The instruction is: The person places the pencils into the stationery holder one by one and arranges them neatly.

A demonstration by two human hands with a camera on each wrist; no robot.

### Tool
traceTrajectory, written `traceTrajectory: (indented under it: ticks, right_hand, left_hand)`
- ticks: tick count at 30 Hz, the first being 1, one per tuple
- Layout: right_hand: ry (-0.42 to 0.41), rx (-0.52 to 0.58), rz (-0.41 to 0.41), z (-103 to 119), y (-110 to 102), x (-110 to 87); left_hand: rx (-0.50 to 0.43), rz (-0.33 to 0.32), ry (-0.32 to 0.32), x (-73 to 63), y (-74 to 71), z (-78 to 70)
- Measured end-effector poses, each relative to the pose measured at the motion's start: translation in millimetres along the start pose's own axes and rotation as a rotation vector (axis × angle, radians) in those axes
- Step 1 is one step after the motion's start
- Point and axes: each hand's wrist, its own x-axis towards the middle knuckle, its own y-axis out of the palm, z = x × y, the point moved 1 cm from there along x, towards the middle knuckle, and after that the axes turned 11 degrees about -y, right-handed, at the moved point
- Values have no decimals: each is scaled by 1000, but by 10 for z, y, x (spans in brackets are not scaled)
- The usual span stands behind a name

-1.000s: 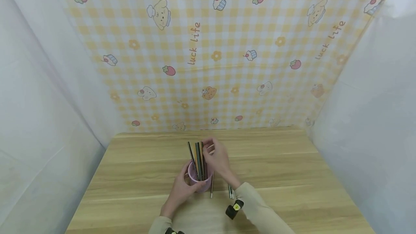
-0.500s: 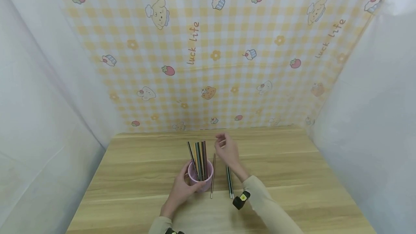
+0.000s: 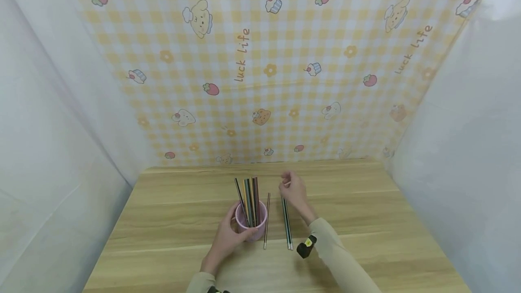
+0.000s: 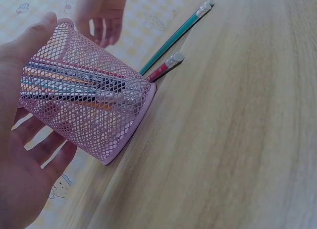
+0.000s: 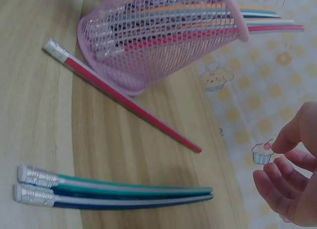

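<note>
A pink mesh pencil cup (image 3: 256,235) stands upright on the table, with several pencils (image 3: 249,196) leaning in it. My left hand (image 3: 227,238) holds the cup from its left side, the thumb in front and the fingers round the back. Right of the cup lies a red pencil (image 5: 131,105) with a white eraser. Beyond it, a green pencil (image 5: 133,186) and a blue pencil (image 5: 133,202) lie side by side. My right hand (image 3: 294,191) hovers by the far ends of these two, fingers loosely bent and nothing between them.
The wooden table (image 3: 183,220) reaches back to a yellow checked cloth (image 3: 260,58) with cartoon prints. White sheets hang at the left (image 3: 53,148) and the right (image 3: 460,148). Bare wood lies on both sides of the hands.
My right hand has left the tops of the pencils in the cup and moved right, to the far ends of the green and blue pencils. The left hand and the cup stay put.
</note>
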Motion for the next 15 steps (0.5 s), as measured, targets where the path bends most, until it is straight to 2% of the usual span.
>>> traceTrajectory:
  ticks: [4,9,15]
  right_hand:
    - [34,-33,43,-81,-12,-33]
    - [125,-58,109,-170,-20,-84]
    - [155,-119,160,-265,25,-135]
  left_hand:
    - [4,2,1,-2,0,-1]
    - [6,10,0,-3,1,-5]
    - [-2,13,1,4,6,11]
